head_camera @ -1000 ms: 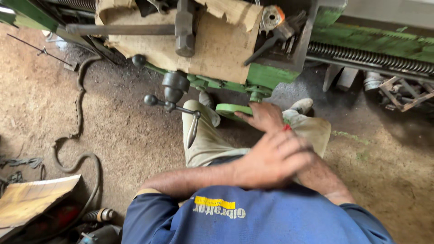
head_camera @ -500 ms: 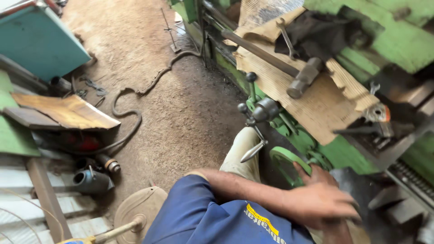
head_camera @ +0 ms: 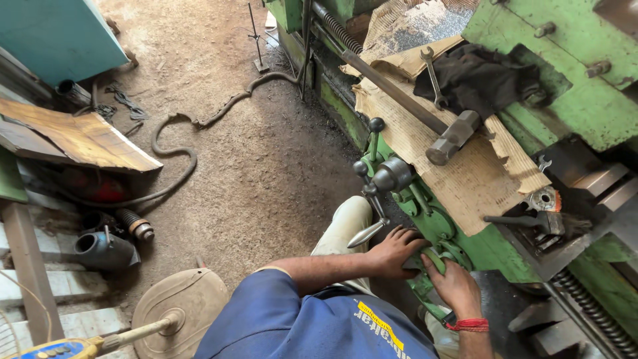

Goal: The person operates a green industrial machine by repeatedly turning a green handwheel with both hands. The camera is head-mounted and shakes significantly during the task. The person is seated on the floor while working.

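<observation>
Both hands rest on the green handwheel (head_camera: 435,256) at the front of the green lathe (head_camera: 571,73). Left hand (head_camera: 393,251) lies with fingers spread and curled over the wheel's upper rim; right hand (head_camera: 454,286), a red thread (head_camera: 468,324) at its wrist, wraps its fingers round the lower rim. Just above sit grey levers (head_camera: 382,176). Cardboard (head_camera: 465,173) on the lathe carries a hammer (head_camera: 425,119), a wrench (head_camera: 433,76) and a dark rag (head_camera: 482,76).
</observation>
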